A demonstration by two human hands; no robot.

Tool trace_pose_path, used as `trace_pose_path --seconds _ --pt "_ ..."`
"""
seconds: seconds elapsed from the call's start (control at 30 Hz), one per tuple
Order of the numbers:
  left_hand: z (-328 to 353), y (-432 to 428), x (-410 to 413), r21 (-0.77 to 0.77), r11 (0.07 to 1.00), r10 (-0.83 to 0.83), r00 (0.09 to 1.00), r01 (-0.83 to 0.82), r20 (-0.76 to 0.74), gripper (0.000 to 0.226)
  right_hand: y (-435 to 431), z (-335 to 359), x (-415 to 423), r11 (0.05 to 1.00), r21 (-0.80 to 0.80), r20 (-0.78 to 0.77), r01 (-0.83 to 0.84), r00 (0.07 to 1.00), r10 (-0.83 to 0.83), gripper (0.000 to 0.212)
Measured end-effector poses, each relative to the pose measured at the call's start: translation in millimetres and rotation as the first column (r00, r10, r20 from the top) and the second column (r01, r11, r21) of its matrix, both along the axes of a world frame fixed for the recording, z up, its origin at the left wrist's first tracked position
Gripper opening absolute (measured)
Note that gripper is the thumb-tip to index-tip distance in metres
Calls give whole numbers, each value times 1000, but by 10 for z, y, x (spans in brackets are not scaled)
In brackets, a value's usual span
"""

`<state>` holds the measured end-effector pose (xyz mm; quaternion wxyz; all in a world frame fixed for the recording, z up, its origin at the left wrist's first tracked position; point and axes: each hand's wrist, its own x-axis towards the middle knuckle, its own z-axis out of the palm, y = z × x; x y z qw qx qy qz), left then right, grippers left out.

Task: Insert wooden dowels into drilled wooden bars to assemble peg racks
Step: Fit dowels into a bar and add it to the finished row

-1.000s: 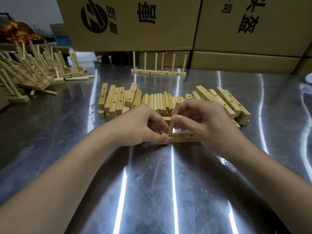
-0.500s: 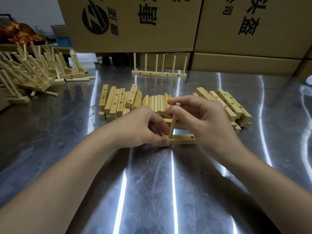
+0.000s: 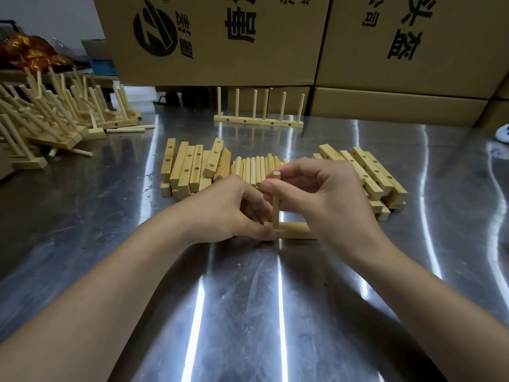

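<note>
- The scratched, shiny steel tabletop lies bare on the near side of the hands; its near edge is out of view.
- On the far side the room is hemmed by a row of loose pale wooden dowels, flanked left by a stack of drilled pale wooden bars and right by a second stack of drilled bars.
- Farther back stands a finished six-peg wooden rack, just in front of large brown printed cardboard boxes.
- A heap of finished peg racks fills the far left.
- Both forearms reach in from the near edge, converging at the centre.
- The left hand is curled, thumb and fingers pressed on the left end of a short pale wooden bar lying flat on the table.
- The right hand arches over that bar, thumb and forefinger pinching the top of a round pale wooden dowel.
- This dowel stands upright, its foot in the bar's left end, between the two hands.
</note>
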<state>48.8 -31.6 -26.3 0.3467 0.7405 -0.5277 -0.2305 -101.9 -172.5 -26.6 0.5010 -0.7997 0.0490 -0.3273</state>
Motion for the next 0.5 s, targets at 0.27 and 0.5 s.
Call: trace_pose_path --seconds 0.27,0.5 --pt "-6 5 2 -10 1000 -22 1000 22 9 14 260 64 127 917 393 -86 -70 990 113 34" --pt "-23 -13 32 -20 1000 -18 999 19 35 13 350 105 299 831 552 -90 -75 985 149 35"
